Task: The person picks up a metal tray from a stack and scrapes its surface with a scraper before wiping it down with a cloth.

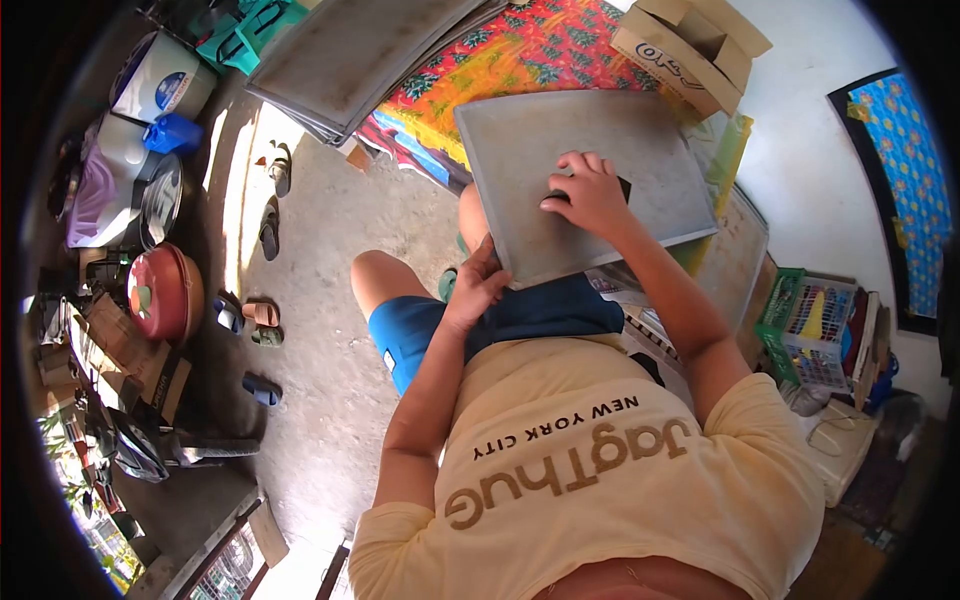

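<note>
A flat grey metal tray (640, 140) with a low raised rim rests tilted across my lap and the colourful cloth in front of me. My left hand (478, 288) grips its near left corner, fingers curled round the edge. On the tray's face, my right hand (590, 195) is closed over a small black pad or block (625, 188). Most of that block is hidden under my palm and fingers, so its exact kind does not show. Dull, smudged patches mark the tray's surface.
A stack of similar trays (350, 60) lies at the upper left of the patterned cloth (540, 50). An open cardboard box (690, 55) stands behind. To the right is a green crate (780, 310); slippers (262, 314) and a red round container (160, 290) are on the left.
</note>
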